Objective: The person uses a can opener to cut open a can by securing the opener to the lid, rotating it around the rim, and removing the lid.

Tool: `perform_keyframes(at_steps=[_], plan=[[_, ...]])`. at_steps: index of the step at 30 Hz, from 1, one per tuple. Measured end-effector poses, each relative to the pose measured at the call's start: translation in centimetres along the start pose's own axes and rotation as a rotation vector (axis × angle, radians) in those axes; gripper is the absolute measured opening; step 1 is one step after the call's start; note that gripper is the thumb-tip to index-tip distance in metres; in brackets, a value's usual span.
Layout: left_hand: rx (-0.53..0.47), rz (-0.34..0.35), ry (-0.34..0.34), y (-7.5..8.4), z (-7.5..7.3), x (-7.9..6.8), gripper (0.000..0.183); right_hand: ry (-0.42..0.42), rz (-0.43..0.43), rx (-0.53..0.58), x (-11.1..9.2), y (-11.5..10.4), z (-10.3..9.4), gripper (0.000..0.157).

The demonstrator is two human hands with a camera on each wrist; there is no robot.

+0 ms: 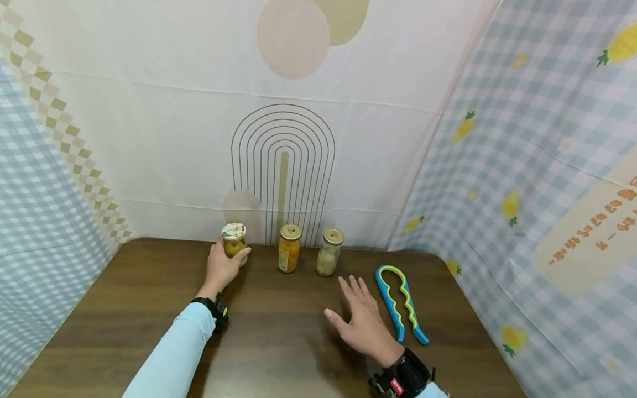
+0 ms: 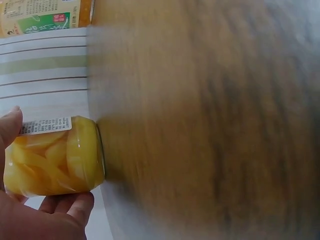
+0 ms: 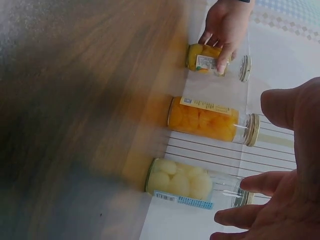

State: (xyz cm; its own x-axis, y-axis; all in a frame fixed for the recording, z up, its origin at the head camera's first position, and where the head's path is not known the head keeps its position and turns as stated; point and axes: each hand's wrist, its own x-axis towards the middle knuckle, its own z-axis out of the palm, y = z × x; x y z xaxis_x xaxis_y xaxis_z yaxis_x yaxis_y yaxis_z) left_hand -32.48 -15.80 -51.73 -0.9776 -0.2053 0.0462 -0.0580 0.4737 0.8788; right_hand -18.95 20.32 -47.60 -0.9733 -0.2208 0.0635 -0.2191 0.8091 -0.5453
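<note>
My left hand [image 1: 223,269] grips a glass jar of yellow fruit pieces [image 2: 55,160] around its body, thumb on one side and fingers on the other. Its white patterned lid [image 1: 234,231] faces up, and the jar stands at the table's back left. My right hand [image 1: 362,319] is held over the table with fingers spread and nothing in it. Just beyond its fingertips stands a jar of pale round fruit [image 3: 180,181] with a gold lid. Between the hands, further back, is a jar of orange fruit [image 1: 289,250], also gold-lidded. A blue and green jar opener [image 1: 386,293] lies right of the right hand.
The brown wooden table [image 1: 278,342] ends at a white printed cloth [image 1: 174,155] hanging right behind the jars. Checked cloths hang at both sides, the right one [image 1: 497,232] printed with pineapples.
</note>
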Motion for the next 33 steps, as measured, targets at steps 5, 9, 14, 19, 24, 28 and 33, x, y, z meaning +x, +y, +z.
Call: perform_keyframes(at_steps=[5, 9, 14, 19, 24, 28, 33], plan=[[0.016, 0.007, -0.006, 0.2, -0.1, 0.0, 0.086, 0.027, -0.018, -0.001, -0.2, -0.2, 0.0, 0.083], [0.022, 0.002, -0.022, 0.3, -0.2, 0.0, 0.087, 0.078, -0.029, 0.000, -0.4, -0.5, -0.3, 0.081], [-0.014, -0.001, -0.015, 0.5, -0.2, 0.0, 0.084, 0.084, -0.005, -0.012, -0.9, -0.5, -1.2, 0.081], [-0.126, -0.001, 0.005, 0.7, -0.4, -0.4, 0.072, 0.078, 0.048, -0.049, -1.5, 0.1, -1.8, 0.082], [-0.177, -0.018, 0.006, 1.7, -1.1, -1.4, 0.069, 0.107, 0.080, -0.077, -2.0, 1.1, -2.2, 0.077], [-0.196, -0.027, -0.023, 3.2, -1.8, -2.9, 0.071, 0.127, 0.105, -0.108, -2.2, 2.2, -2.7, 0.076], [-0.216, -0.007, -0.077, 5.1, -2.1, -5.4, 0.069, 0.087, 0.174, -0.175, -2.7, 3.9, -3.6, 0.078]])
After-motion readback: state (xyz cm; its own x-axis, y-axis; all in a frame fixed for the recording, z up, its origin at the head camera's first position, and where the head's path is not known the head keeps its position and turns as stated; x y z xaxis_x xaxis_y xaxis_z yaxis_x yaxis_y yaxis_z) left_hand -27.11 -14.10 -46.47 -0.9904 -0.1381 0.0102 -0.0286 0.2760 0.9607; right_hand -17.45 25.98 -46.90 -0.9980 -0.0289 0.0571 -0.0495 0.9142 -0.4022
